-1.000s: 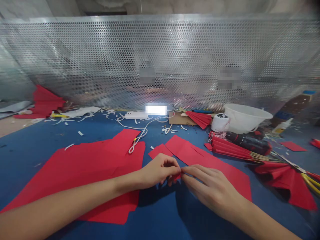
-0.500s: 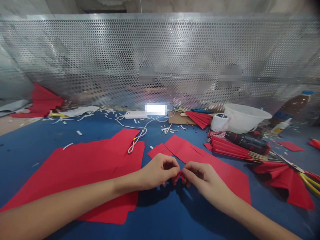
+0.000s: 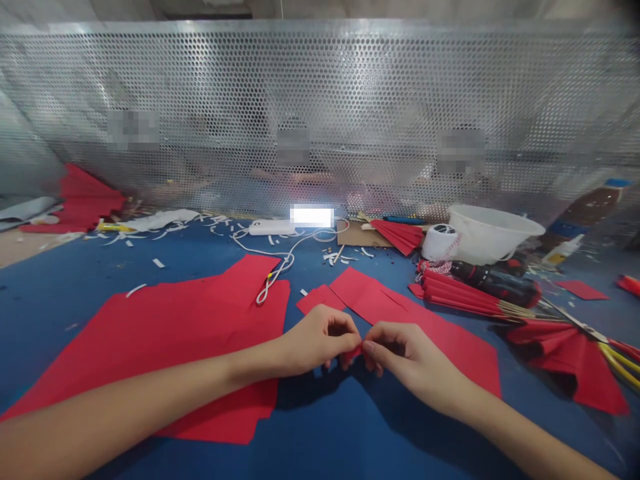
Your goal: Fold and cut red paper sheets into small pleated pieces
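Red scrap [image 3: 358, 349], small and mostly hidden by fingers, sits between the left hand [image 3: 319, 341] and the right hand [image 3: 414, 359], which nearly meet above a blue table [image 3: 320, 433], thumb and fingers of both pinched on it. One wide red sheet [image 3: 195, 327] lies under the left forearm [image 3: 165, 393]; a narrower strip [image 3: 440, 330] lies beyond the right hand.

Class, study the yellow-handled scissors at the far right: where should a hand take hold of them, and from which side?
Probably best by the yellow handles, with the right hand coming from the near right side: the handles point toward the person and the right picture edge, while the blades point away and leftward.
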Demonstrator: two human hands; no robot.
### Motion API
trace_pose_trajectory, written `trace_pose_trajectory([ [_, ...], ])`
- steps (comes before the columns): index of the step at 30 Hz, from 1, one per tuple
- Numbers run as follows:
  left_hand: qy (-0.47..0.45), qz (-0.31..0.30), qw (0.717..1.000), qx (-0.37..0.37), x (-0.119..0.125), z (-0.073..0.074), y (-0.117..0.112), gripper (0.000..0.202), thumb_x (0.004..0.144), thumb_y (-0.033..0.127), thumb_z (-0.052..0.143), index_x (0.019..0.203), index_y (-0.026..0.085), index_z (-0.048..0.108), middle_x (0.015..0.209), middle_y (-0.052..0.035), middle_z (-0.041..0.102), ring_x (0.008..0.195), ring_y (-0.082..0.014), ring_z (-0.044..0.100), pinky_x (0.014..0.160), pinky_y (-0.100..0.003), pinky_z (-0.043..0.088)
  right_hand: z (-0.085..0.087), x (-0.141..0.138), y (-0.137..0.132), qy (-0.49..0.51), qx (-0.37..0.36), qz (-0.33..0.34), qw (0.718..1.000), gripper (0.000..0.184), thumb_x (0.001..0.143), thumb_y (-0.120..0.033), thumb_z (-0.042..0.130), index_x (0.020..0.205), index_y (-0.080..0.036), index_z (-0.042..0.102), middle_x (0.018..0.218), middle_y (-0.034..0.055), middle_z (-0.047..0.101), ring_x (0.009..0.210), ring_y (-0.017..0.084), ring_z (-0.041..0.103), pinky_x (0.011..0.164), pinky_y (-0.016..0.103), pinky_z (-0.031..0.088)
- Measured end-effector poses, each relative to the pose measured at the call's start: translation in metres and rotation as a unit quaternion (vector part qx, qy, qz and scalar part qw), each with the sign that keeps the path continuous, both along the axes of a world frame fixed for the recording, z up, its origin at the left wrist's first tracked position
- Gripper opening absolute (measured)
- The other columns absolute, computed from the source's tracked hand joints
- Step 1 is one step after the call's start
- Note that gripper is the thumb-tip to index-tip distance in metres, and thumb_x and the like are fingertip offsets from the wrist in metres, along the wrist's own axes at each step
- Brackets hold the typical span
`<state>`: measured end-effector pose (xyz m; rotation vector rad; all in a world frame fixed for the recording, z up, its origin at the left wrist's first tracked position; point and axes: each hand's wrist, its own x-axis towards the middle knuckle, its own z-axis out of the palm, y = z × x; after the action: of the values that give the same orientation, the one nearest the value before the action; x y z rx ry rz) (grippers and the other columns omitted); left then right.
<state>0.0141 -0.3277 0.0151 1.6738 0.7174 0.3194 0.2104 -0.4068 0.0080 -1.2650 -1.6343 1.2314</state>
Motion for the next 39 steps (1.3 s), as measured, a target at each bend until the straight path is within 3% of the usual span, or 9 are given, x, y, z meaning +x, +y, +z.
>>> trace_pose_trajectory([
  [11,-0.043,-0.038,0.997,-0.042,-0.0047,-0.0003,0.0051,0.021,0.090,0.034,0.061,0.080,0.015,0.063,0.067,0.0003,0.064,0.055,-0.0091,0.057,0.046,-0.017,0.039,0.0040,0.0057,0.0027,0.011,-0.044,0.039,0.998,0.030,0.097,-0.040,0.060,0.084,-0.015,0.069,0.074,0.0022,0.068,0.064,0.014,0.060,0.062,0.026,0.046],
  [16,-0.045,0.000,0.999,-0.013,-0.0036,-0.0032,0.0034,0.029,0.093,0.038,0.058,0.075,0.015,0.060,0.063,0.0022,0.060,0.048,-0.0074,0.052,0.045,-0.017,0.040,0.0030,0.0034,0.0005,0.013,-0.043,0.035,0.998,0.029,0.099,-0.039,0.059,0.082,-0.015,0.066,0.073,0.0022,0.067,0.066,0.015,0.060,0.063,0.026,0.047],
  [27,-0.018,-0.012,1.000,0.006,-0.0013,-0.0021,0.0017,0.014,0.082,0.027,0.064,0.077,0.014,0.065,0.064,0.0025,0.062,0.051,-0.0078,0.052,0.044,-0.016,0.042,0.0055,0.0012,-0.0009,-0.021,-0.029,0.042,0.998,0.027,0.102,-0.036,0.053,0.088,-0.015,0.064,0.074,-0.0003,0.061,0.067,0.013,0.056,0.062,0.024,0.043],
  [32,0.000,-0.015,1.000,0.018,-0.0012,-0.0050,0.0037,0.005,0.075,0.018,0.061,0.075,0.014,0.065,0.062,0.0024,0.062,0.050,-0.0076,0.052,0.043,-0.015,0.040,0.0031,-0.0018,-0.0014,-0.066,-0.008,0.013,0.998,0.031,0.101,-0.036,0.054,0.079,-0.016,0.062,0.068,-0.0018,0.058,0.063,0.012,0.051,0.057,0.023,0.037],
  [35,0.007,-0.002,1.000,0.025,-0.0009,-0.0055,0.0034,0.005,0.073,0.016,0.060,0.074,0.015,0.065,0.060,0.0018,0.064,0.048,-0.0081,0.052,0.042,-0.015,0.039,0.0011,-0.0029,0.0010,-0.042,-0.004,0.000,0.999,0.039,0.104,-0.038,0.046,0.074,-0.016,0.059,0.066,-0.0017,0.058,0.060,0.012,0.049,0.057,0.024,0.036],
  [39,0.020,0.010,0.999,0.024,0.0006,-0.0049,0.0022,0.003,0.072,0.017,0.062,0.073,0.015,0.063,0.058,0.0017,0.064,0.045,-0.0085,0.052,0.039,-0.015,0.037,0.0009,-0.0036,0.0015,-0.046,-0.008,0.005,0.999,0.027,0.100,-0.035,0.055,0.082,-0.016,0.063,0.072,-0.0009,0.062,0.065,0.013,0.053,0.059,0.024,0.038],
])
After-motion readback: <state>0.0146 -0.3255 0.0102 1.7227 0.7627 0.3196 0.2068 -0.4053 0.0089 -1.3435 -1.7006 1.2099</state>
